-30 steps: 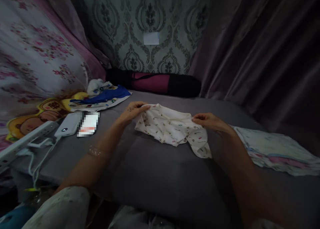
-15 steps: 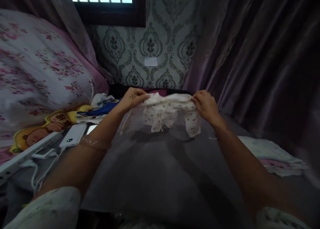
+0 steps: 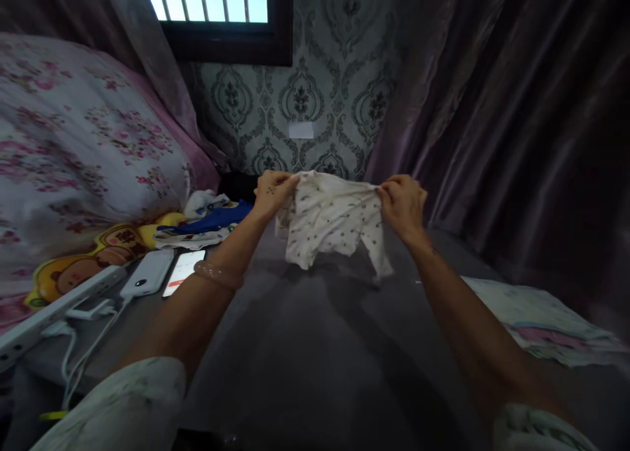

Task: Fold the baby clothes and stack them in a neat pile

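A small white long-sleeved shirt (image 3: 335, 218) with a scattered dark print hangs between my two hands above the grey surface. My left hand (image 3: 276, 192) pinches its upper left corner, fingers closed on the cloth. At the upper right corner, my right hand (image 3: 402, 201) grips the fabric between thumb and fingers. The top edge is stretched nearly straight between them. One sleeve dangles down on the right; the fabric at the left, below my left hand, is bunched and partly hidden.
On the right lies a stack of folded clothes (image 3: 546, 316). To the left are a lit phone (image 3: 184, 274), a white power bank (image 3: 147, 274), a power strip (image 3: 63, 306) with cables, a yellow cartoon cushion (image 3: 83, 267) and a blue garment (image 3: 211, 221). A purple curtain (image 3: 472, 123) hangs on the right.
The shirt was bunched and folded over near the top; now its body hangs unfolded and spread. My left hand has shifted slightly right, uncovering the phone. The view has tilted a little.
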Motion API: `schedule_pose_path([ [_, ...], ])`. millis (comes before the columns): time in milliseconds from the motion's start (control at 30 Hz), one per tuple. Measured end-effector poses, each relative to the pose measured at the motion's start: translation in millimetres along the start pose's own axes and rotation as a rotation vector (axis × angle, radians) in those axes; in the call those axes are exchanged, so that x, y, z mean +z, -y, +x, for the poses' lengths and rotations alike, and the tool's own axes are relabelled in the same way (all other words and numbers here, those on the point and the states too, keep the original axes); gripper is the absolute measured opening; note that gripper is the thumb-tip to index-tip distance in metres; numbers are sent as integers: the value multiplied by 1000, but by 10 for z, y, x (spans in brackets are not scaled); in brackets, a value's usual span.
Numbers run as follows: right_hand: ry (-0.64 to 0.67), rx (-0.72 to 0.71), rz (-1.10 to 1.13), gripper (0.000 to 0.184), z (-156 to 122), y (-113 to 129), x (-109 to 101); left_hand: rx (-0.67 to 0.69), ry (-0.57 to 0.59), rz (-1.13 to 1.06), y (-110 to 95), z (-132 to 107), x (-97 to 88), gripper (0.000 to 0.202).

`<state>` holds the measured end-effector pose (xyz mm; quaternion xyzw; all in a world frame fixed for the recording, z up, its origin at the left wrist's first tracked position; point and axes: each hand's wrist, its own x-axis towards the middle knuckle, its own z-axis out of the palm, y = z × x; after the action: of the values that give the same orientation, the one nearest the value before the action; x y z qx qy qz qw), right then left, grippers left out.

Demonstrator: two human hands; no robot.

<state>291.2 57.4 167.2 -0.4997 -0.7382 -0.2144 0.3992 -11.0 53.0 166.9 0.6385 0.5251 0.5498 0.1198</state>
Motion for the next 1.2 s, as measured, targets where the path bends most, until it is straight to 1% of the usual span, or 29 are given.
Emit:
schedule_pose_path([
  [67,-40,60,26,29,-10,-23,35,-24,1,-79,46,11,41,34],
  [133,-26,99,68,29,-29,-40,87,-72,-10,-148,110,23,92,32],
  [200,3,128,108,28,-52,-46,149,-120,-22,-167,173,39,154,29],
  [333,16,199,139,25,-88,-21,249,-148,-68,-121,232,59,298,22],
  [433,-3,212,156,25,-104,18,284,-175,-123,-77,231,36,391,20],
  [500,-18,204,181,26,-123,48,291,-162,-148,-44,235,-4,434,20],
  [567,-31,195,215,27,-156,73,282,-115,-177,-19,244,-64,449,21],
  [633,-36,182,255,27,-206,87,242,-68,-202,0,235,-148,415,22],
  [700,-21,158,304,26,-262,85,151,-11,-217,39,179,-255,307,22],
  [767,10,140,355,25,-301,67,-5,71,-227,115,58,-371,121,21],
  [833,49,135,401,26,-296,39,-212,141,-228,196,-120,-469,-116,20],
  [933,119,138,474,31,-180,-9,-514,194,-160,218,-399,-511,-449,25],
  [1000,190,157,526,32,-63,-50,-606,148,-74,203,-495,-448,-572,25],
  [1033,242,173,549,32,-11,-77,-595,103,-14,194,-488,-395,-588,24],
  [1067,303,194,568,32,27,-110,-541,46,57,187,-436,-335,-571,23],
  [1100,377,215,580,31,45,-148,-444,-15,133,184,-338,-275,-521,22],
  [1133,460,235,585,30,38,-190,-310,-77,209,187,-195,-221,-441,21],
  [1200,645,257,565,27,-53,-276,41,-169,344,205,190,-158,-203,22],
])
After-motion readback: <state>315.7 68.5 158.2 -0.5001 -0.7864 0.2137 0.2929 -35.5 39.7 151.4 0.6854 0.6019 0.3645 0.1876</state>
